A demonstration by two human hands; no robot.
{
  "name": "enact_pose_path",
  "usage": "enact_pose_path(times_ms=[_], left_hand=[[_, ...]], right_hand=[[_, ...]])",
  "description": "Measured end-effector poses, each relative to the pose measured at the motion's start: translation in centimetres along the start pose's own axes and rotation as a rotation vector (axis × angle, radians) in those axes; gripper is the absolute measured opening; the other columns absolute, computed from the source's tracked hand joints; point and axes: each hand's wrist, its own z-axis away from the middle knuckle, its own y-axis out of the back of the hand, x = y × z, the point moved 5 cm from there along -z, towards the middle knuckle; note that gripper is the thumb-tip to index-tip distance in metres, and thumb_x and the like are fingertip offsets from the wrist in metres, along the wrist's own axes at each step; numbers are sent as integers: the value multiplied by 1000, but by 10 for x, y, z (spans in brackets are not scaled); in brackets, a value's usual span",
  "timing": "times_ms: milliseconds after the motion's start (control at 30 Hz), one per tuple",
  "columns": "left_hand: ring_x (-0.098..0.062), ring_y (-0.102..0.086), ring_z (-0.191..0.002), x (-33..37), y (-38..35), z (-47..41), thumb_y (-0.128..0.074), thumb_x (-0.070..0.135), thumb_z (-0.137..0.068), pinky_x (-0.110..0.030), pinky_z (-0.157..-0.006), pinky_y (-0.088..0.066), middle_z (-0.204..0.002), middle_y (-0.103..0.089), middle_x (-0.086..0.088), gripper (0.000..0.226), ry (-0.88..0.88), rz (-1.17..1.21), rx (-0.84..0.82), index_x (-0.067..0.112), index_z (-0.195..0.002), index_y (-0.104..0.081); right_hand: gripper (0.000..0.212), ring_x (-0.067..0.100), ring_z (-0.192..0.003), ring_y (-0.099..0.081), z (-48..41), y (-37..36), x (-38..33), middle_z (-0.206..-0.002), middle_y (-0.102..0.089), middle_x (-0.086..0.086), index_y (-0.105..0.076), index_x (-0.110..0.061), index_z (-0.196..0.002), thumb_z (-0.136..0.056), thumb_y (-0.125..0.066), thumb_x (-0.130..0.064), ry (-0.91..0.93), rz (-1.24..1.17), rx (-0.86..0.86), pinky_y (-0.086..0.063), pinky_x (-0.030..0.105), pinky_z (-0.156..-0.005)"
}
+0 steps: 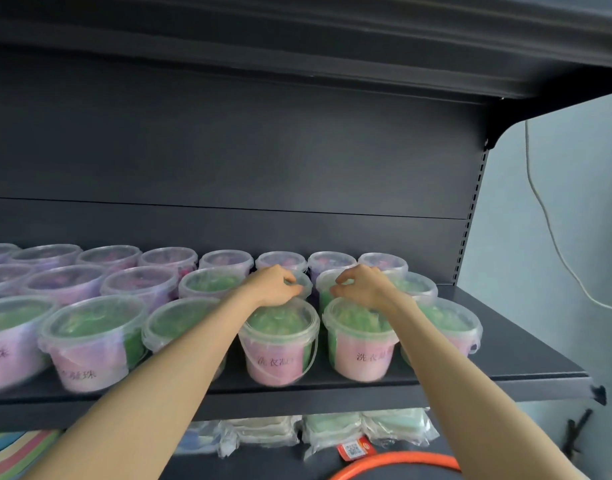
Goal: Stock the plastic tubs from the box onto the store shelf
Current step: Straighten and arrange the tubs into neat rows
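Observation:
Several clear plastic tubs with lids stand in three rows on the dark store shelf [512, 344]. The back ones hold purple contents and the front right ones green, with pink labels. My left hand [273, 285] hovers over the rear rim of a front-row tub [278, 344]. Over the neighbouring front tub [361, 344] is my right hand [361, 285]. Both hands have loosely curled fingers, with the fingertips near the rims of middle-row tubs [211, 282]. Nothing shows between the fingers. No box is in view.
The shelf's right end beyond the last tub [446, 320] is bare. Another shelf overhangs above. Below, a lower shelf holds wrapped packets [332, 431], and an orange ring [394, 459] lies at the bottom. A white cable [554, 237] hangs on the wall to the right.

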Motion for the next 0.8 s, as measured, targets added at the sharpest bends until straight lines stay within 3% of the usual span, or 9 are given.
enact_pose_path(times_ms=[100,300,400,500,600,667,700,800], left_hand=[[-17,-43,-75,2,2,-6,-50,34,-87,-30,-72,-38,-81,-48,7,8,4,-47,32,33,-80,-48],[-17,-48,-72,4,0,-10,-50,37,-85,-34,-76,-48,-77,-53,9,10,1,-87,96,35,-75,-51],[-22,-53,-76,5,1,-4,-51,38,-87,-31,-75,-45,-80,-60,0,17,1,-10,74,29,-77,-61],[-22,-62,-89,5,12,14,-52,36,-89,-28,-75,-45,-95,-70,-1,24,-34,144,169,22,-94,-71],[-18,-59,-101,-2,36,48,-54,35,-90,-31,-85,-45,-110,-65,5,22,-100,206,338,24,-103,-69],[-14,-56,-108,-12,48,79,-57,32,-89,-26,-87,-40,-113,-65,6,22,-146,192,424,22,-104,-69],[-13,-57,-108,-18,51,96,-59,31,-89,-24,-86,-38,-113,-66,7,21,-166,173,458,22,-105,-70],[-17,-57,-108,-42,49,145,-64,30,-86,-27,-93,-36,-113,-67,3,25,-223,103,503,17,-106,-70]], right_hand=[[26,30,-117,-49,-4,1,1,-120,-59,8,-70,-24,-106,-85,-58,-35,-11,29,-14,-50,41,-90],[27,33,-114,-50,-4,0,2,-115,-60,11,-71,-20,-103,-85,-57,-34,-23,20,-8,-49,41,-90],[31,33,-119,-48,-1,0,0,-122,-58,10,-69,-20,-110,-87,-56,-36,-10,-10,-18,-45,41,-97],[39,32,-122,-46,9,4,-9,-127,-59,9,-60,-24,-124,-89,-56,-39,40,-69,59,-42,41,-100],[25,28,-93,-58,29,10,-31,-89,-65,1,-66,-24,-110,-87,-58,-33,138,-117,148,-50,34,-80],[17,23,-76,-54,50,9,-50,-75,-60,0,-68,-22,-96,-88,-58,-33,215,-132,188,-51,33,-73],[18,22,-77,-54,61,7,-58,-81,-64,2,-68,-20,-94,-88,-58,-34,251,-146,203,-50,32,-74],[34,22,-102,-57,94,-9,-76,-111,-67,2,-66,-20,-114,-88,-61,-40,305,-219,201,-46,32,-85]])
